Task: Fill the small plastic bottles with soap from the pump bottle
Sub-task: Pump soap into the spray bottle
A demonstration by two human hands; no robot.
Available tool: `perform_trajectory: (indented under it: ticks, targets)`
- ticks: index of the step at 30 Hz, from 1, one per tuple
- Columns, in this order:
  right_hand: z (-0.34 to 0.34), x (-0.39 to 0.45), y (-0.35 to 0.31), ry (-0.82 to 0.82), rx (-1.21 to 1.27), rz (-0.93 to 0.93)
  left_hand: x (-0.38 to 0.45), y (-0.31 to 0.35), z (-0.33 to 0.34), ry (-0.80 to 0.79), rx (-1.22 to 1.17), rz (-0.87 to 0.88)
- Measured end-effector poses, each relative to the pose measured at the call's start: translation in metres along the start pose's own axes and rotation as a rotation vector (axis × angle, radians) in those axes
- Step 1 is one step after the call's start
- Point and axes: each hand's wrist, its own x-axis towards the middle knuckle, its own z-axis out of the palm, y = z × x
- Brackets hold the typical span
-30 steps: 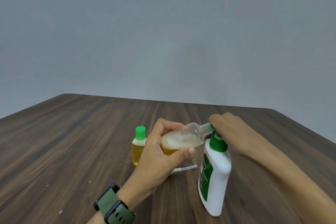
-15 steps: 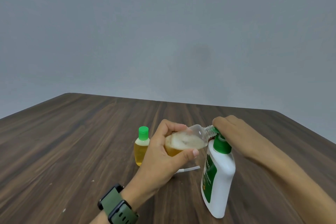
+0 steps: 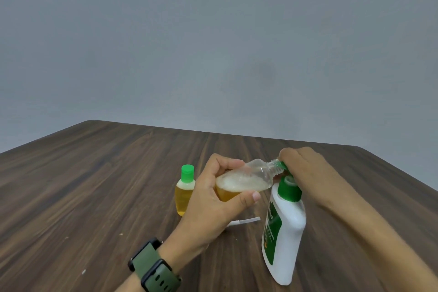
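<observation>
My left hand (image 3: 213, 206) grips a small clear bottle (image 3: 248, 179), tilted on its side with its open threaded neck pointing right. It is partly filled with amber soap topped by white foam. The neck meets the green nozzle under my right hand (image 3: 305, 168), whose fingers curl over the pump head of the white pump bottle (image 3: 286, 232). The pump bottle stands on the table and leans slightly; its green collar shows. A second small bottle (image 3: 184, 193), full of yellow soap and shut with a green cap, stands upright just left of my left hand.
A dark wooden table (image 3: 94, 185) carries everything; its far edge meets a plain grey wall. A thin white stick-like piece (image 3: 245, 221) lies on the table under the tilted bottle. A green watch is on my left wrist.
Almost nothing differs: both hands keep their holds, and the small bottle's neck stays at the nozzle. The whole scene has drifted slightly to the right in view.
</observation>
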Motion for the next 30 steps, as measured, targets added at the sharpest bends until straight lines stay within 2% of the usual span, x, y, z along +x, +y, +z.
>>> perform_trajectory:
  ticks: [5, 12, 16, 19, 24, 30]
  targets:
    - [0.012, 0.0, 0.006, -0.035, 0.015, 0.012, -0.005, -0.006, -0.002, 0.017, -0.042, -0.022]
    - [-0.006, 0.008, -0.008, -0.063, 0.044, 0.03, -0.001, -0.002, -0.002, 0.025, -0.04, -0.014]
    - [-0.013, 0.005, -0.012, -0.175, -0.147, -0.014, -0.002, -0.001, -0.002, 0.014, -0.037, -0.009]
    - [-0.004, 0.003, -0.001, -0.134, -0.249, -0.044, 0.0, -0.001, 0.001, 0.008, -0.034, -0.009]
    - [0.007, 0.0, 0.005, -0.17, -0.193, -0.028, -0.007, -0.006, -0.003, 0.017, -0.052, -0.039]
    - [-0.012, 0.007, -0.01, -0.124, -0.081, -0.016, 0.0, 0.0, -0.001, 0.019, -0.061, -0.026]
